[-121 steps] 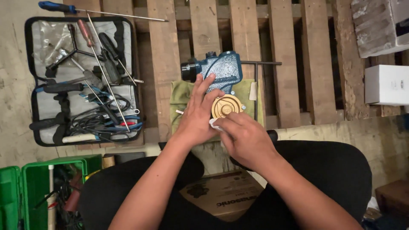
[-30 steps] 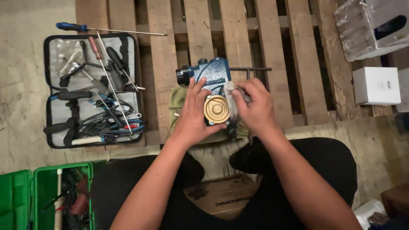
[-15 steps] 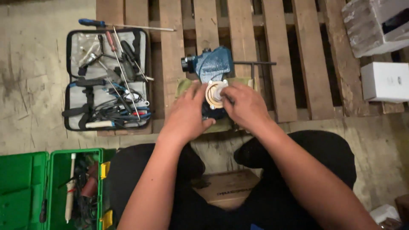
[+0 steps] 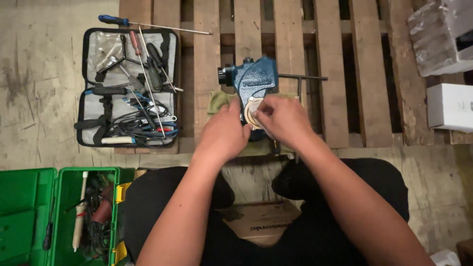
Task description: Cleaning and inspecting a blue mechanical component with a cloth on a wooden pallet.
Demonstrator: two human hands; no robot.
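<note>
Both hands sit closer together than half a second ago, now covering most of the round brass-coloured part point(image 4: 250, 109). Nearest: cardboard box point(image 4: 258, 224) between the knees, green toolbox point(image 4: 59, 216) open on the floor. Left hand point(image 4: 222, 134) cupped against the part's left edge. Right hand point(image 4: 282, 118) pinches its rim with the fingertips. Part sits against the blue bench vise point(image 4: 253, 79) on a green cloth point(image 4: 218, 101), on the wooden pallet point(image 4: 340, 74). Farther left: open tool pouch point(image 4: 128, 88), long screwdriver point(image 4: 148, 24).
</note>
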